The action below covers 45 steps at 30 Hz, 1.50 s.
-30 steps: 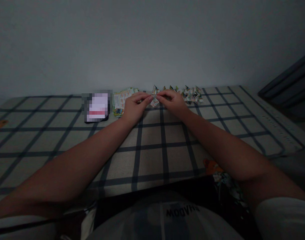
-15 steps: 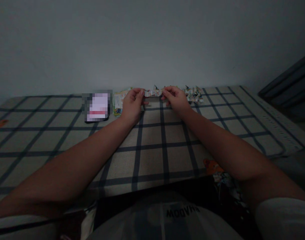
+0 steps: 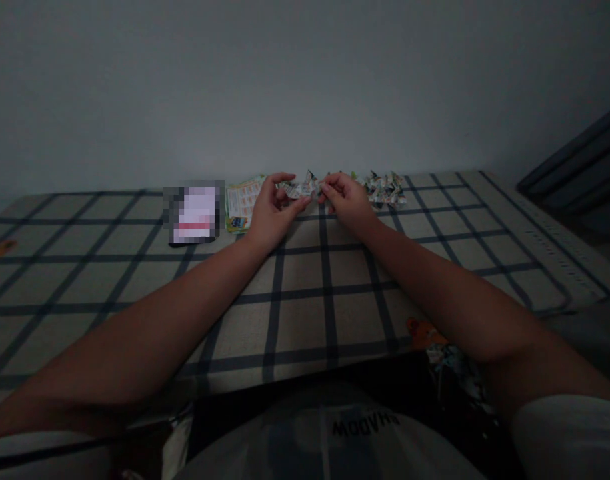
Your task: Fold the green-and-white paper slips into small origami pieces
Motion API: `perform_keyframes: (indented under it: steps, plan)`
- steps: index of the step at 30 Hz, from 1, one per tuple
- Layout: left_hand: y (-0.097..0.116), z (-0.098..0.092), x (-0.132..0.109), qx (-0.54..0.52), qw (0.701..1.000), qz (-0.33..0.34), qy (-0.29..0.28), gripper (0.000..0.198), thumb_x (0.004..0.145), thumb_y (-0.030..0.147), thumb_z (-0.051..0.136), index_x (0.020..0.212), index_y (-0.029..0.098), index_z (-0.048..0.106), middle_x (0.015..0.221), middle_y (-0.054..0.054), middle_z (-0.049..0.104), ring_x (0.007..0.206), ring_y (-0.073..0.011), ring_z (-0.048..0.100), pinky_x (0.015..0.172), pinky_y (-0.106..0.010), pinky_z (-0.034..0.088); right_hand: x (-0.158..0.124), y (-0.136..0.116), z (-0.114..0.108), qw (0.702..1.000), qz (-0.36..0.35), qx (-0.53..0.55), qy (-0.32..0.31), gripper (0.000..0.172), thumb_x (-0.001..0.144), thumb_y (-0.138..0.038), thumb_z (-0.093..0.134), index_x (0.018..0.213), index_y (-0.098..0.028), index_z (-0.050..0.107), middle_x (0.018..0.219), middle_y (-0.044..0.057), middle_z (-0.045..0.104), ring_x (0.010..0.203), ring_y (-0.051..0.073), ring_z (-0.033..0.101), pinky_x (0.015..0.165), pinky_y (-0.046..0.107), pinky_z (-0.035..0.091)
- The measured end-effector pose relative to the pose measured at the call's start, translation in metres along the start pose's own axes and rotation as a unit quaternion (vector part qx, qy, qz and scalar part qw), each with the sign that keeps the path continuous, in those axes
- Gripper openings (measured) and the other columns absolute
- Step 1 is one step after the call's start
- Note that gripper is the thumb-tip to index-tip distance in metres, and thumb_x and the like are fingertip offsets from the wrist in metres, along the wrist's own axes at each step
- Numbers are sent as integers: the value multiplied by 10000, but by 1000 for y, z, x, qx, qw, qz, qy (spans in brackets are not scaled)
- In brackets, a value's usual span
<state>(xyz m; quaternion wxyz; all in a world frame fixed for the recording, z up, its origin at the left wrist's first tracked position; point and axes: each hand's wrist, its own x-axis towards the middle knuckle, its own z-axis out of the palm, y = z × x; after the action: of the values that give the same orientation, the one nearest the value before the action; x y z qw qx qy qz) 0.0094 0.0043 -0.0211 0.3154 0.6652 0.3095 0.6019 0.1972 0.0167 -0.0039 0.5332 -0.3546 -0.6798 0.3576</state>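
Observation:
My right hand [image 3: 349, 200] is closed in a pinch on a small printed paper strip [image 3: 315, 189], whose far part blends with the paper behind it. Just left of it, my left hand [image 3: 273, 212] has its thumb reaching toward the strip and its index finger spread away above. Whether that thumb touches the strip is hard to tell in the dim light. Behind and to the right of my hands lie several small folded paper pieces [image 3: 389, 189] with pointed corners. Printed sheets with green edges [image 3: 241, 203] lie beside my left wrist, partly covered by the hand.
A phone-like device with a blurred bright screen [image 3: 197, 212] lies at the left of the sheets. The checked tablecloth [image 3: 302, 273] covers the table, which meets a plain wall [image 3: 305, 87] at the back. A dark ridged object [image 3: 579, 157] stands at the right.
My left fingers have come off the strip's left end and spread apart, and the left thumb has moved right toward my right fingertips. The strip, stretched between both hands before, now looks shorter.

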Motion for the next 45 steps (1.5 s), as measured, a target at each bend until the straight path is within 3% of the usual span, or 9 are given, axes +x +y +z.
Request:
perform_keyframes:
  steps: [6,12,21,25,28,33,38,45]
  plan:
    - [1,-4,0,51,998,-12,40,454,766,499,826,1054,234,596,765,20,605,622,-112,614,564,-207,501,-1,-3,1,1000,1,13,-8,368,927,-589,598,956,-230,520,798,7,603,660,111,587,479,205,422]
    - [-7,-6,4,79,996,8,33,530,822,505,771,1216,249,526,841,3,642,719,-159,686,625,-260,559,-2,-5,2,999,19,31,-10,323,931,-539,619,933,-234,514,769,-5,603,674,110,600,490,197,440]
    - [-6,-2,3,48,998,5,31,503,867,493,724,1256,244,524,986,-38,665,859,-199,730,778,-386,639,0,-2,6,999,24,43,2,377,902,-588,637,923,-232,517,726,-20,580,618,106,593,452,199,412]
    - [-3,-2,1,16,1000,-27,-2,632,793,454,808,1319,250,523,918,-33,690,816,-208,740,762,-382,635,0,-2,3,998,34,40,27,334,910,-544,639,910,-234,516,727,-17,574,588,106,571,443,209,400]
    - [1,-2,0,-2,998,-65,-15,574,765,414,828,1245,223,578,906,-45,712,794,-222,750,750,-387,633,0,-5,1,998,49,31,35,317,918,-534,634,913,-238,520,725,-15,575,575,106,552,455,216,406]
    - [-1,-3,3,-37,996,-78,-3,474,784,380,806,1168,226,576,892,-31,721,786,-209,747,753,-393,634,-3,-12,2,998,57,28,16,348,919,-573,617,959,-233,557,810,7,624,637,114,577,480,220,424]
    - [-1,-3,4,-54,993,-101,6,445,785,338,806,1148,223,576,843,-14,711,761,-193,746,737,-367,641,-8,-17,1,996,63,-43,-54,377,898,-547,664,783,-193,598,689,-1,613,591,106,535,515,229,437]
    - [6,0,4,-78,988,-132,11,468,766,338,825,1137,209,569,813,-4,713,707,-175,742,687,-324,642,-7,-16,1,996,62,-47,-52,371,918,-503,663,744,-187,577,656,-22,622,515,75,502,502,213,413]
